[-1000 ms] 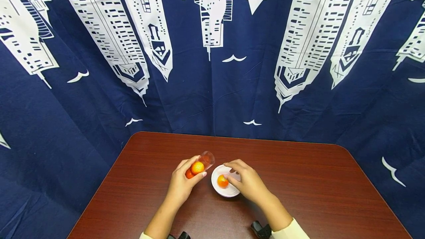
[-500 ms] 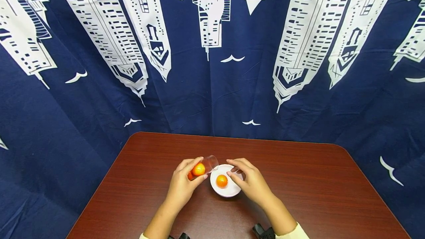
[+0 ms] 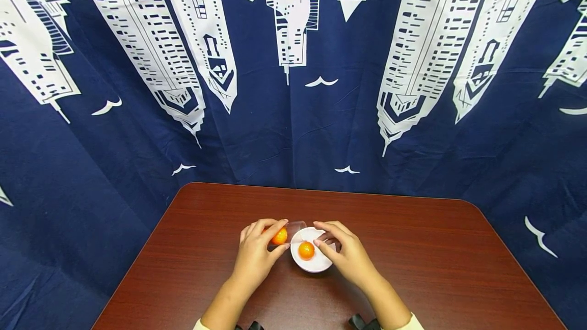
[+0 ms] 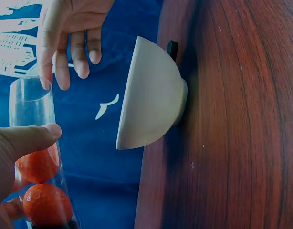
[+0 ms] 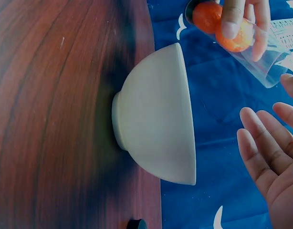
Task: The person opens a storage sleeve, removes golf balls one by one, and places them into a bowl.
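My left hand (image 3: 255, 256) grips a clear cup (image 4: 33, 107) with thumb and fingers around its side. The cup lies tipped almost level, its mouth at the left rim of a white bowl (image 3: 315, 268). Two shiny orange balls, like small tangerines, are inside the cup; the lower ball (image 4: 47, 205) shows whole, the upper ball (image 4: 39, 165) is partly behind the thumb. A third orange ball (image 3: 306, 250) sits in the bowl. On the bowl's right, my right hand (image 3: 349, 254) hovers with loosely bent, parted fingers, nothing between them, fingertips over the rim and facing the cup's mouth.
The bowl stands on a dark red-brown wooden table (image 3: 412, 248). Behind the table hangs a navy cloth (image 3: 266, 141) printed with white buildings and birds. Black devices sit at both wrists, with the right wrist's black device (image 3: 362, 322) near the table's front.
My left hand has lowered the cup and turned it closer to level, bringing its mouth right to the bowl's rim. The right hand has drawn back slightly from the ball in the bowl.
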Demonstrator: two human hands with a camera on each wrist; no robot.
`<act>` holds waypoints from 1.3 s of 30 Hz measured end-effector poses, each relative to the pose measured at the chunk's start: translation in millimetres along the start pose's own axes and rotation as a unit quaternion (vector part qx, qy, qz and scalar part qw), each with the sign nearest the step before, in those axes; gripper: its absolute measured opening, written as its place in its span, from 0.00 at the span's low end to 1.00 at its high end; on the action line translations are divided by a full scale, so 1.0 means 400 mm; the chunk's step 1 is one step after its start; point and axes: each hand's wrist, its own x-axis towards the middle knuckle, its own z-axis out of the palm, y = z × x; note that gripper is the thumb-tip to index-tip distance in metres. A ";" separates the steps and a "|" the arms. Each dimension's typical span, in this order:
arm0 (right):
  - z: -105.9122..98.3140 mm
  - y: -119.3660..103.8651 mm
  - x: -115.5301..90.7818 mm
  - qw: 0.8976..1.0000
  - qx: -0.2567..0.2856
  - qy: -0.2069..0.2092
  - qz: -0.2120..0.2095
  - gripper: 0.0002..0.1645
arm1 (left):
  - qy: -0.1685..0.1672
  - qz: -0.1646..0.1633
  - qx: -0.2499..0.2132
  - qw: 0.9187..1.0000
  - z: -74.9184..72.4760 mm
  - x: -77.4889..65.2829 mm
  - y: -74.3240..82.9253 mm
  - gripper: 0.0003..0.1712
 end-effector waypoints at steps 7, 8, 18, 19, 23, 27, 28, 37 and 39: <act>0.012 -0.004 -0.005 1.000 0.029 -0.001 -0.009 0.25 | -0.004 0.040 0.056 0.998 -0.003 0.003 0.005 0.32; 0.014 -0.003 -0.005 0.999 0.035 -0.002 -0.012 0.25 | -0.004 0.044 0.060 0.997 -0.004 0.003 0.005 0.32; 0.030 -0.001 -0.015 0.998 0.067 -0.010 -0.004 0.26 | 0.003 0.082 0.097 0.992 -0.008 0.000 0.007 0.32; 0.031 -0.003 -0.015 0.997 0.072 -0.012 -0.002 0.26 | 0.004 0.086 0.101 0.991 -0.007 0.000 0.007 0.32; 0.034 -0.011 -0.016 0.996 0.089 -0.019 0.004 0.28 | 0.007 0.093 0.111 0.989 -0.007 0.001 0.006 0.33; 0.037 -0.016 -0.019 0.995 0.099 -0.024 0.007 0.28 | 0.007 0.096 0.113 0.989 -0.008 0.000 0.007 0.34; 0.038 -0.016 -0.020 0.994 0.102 -0.026 0.008 0.27 | 0.007 0.098 0.114 0.989 -0.009 0.000 0.008 0.34; 0.047 -0.011 -0.024 0.991 0.131 -0.028 0.020 0.26 | 0.007 0.106 0.130 0.986 -0.015 0.001 0.012 0.34; 0.047 -0.011 -0.024 0.990 0.134 -0.029 0.021 0.27 | 0.002 0.103 0.132 0.986 -0.017 0.000 0.014 0.34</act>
